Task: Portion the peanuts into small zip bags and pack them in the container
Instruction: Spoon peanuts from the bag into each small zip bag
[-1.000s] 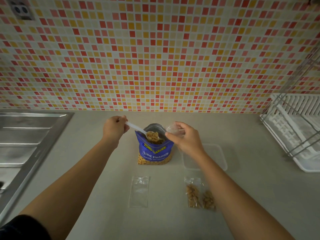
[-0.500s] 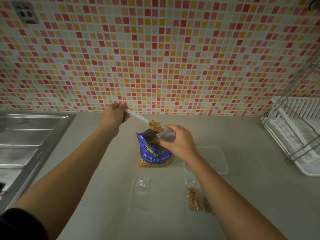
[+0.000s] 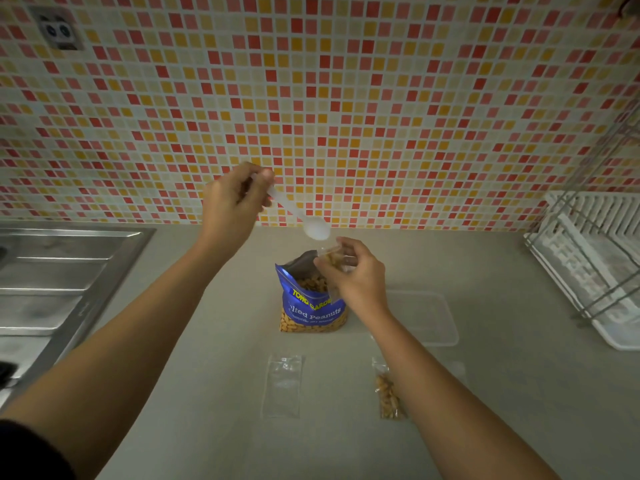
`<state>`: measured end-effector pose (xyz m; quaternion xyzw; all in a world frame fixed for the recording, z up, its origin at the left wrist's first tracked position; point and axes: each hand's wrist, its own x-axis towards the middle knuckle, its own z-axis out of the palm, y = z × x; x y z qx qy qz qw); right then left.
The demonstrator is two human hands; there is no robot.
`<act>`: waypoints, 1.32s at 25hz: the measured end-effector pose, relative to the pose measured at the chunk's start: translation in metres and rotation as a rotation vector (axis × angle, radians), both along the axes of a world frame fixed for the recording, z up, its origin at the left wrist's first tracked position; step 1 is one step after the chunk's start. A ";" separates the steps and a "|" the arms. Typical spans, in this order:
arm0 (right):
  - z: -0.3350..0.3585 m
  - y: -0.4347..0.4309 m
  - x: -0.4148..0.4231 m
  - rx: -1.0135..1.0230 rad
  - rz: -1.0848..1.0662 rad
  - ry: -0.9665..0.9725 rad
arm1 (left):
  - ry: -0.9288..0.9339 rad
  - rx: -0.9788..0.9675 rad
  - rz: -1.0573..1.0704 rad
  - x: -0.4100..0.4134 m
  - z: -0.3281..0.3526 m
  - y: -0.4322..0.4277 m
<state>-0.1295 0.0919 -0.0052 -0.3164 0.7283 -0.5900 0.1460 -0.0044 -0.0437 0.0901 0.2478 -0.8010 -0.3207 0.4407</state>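
Note:
A blue peanut bag (image 3: 312, 306) stands open on the counter's middle. My left hand (image 3: 232, 202) grips a white plastic spoon (image 3: 301, 220), tilted with its bowl down over a small zip bag (image 3: 330, 259). My right hand (image 3: 356, 273) pinches that zip bag above the blue bag's mouth; peanuts show inside it. An empty zip bag (image 3: 282, 386) lies flat near me. A filled zip bag (image 3: 386, 393) lies to its right, partly hidden by my right forearm. A clear plastic container (image 3: 429, 317) sits right of the blue bag.
A steel sink (image 3: 59, 289) takes up the left side. A white dish rack (image 3: 592, 271) with wire frame stands at the far right. A tiled wall rises behind the counter, with a socket (image 3: 57, 29) at top left.
My left hand lifted the loaded spoon out of the blue bag and tipped it over the small zip bag; the spoon's bowl now looks empty and peanuts sit in the bag.

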 end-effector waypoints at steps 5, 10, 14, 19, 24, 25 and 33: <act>0.001 0.014 -0.015 -0.065 -0.051 -0.059 | 0.052 0.428 0.132 -0.001 -0.034 -0.023; 0.015 0.022 -0.020 -0.089 -0.014 -0.006 | -0.405 0.282 0.111 -0.014 -0.074 -0.007; 0.019 0.026 -0.018 -0.064 -0.045 0.015 | -0.563 0.269 0.130 -0.013 -0.083 -0.001; 0.015 0.035 -0.015 -0.064 -0.041 0.006 | -0.266 0.070 0.127 0.011 -0.081 0.036; 0.000 0.048 -0.003 -0.051 -0.014 -0.041 | -0.327 0.462 -0.312 0.014 -0.111 0.105; -0.005 0.050 0.000 -0.039 -0.006 -0.067 | -0.294 0.535 -0.322 0.011 -0.118 0.112; -0.063 0.096 -0.008 0.177 0.173 -0.303 | -0.312 0.979 -0.329 0.020 -0.167 0.144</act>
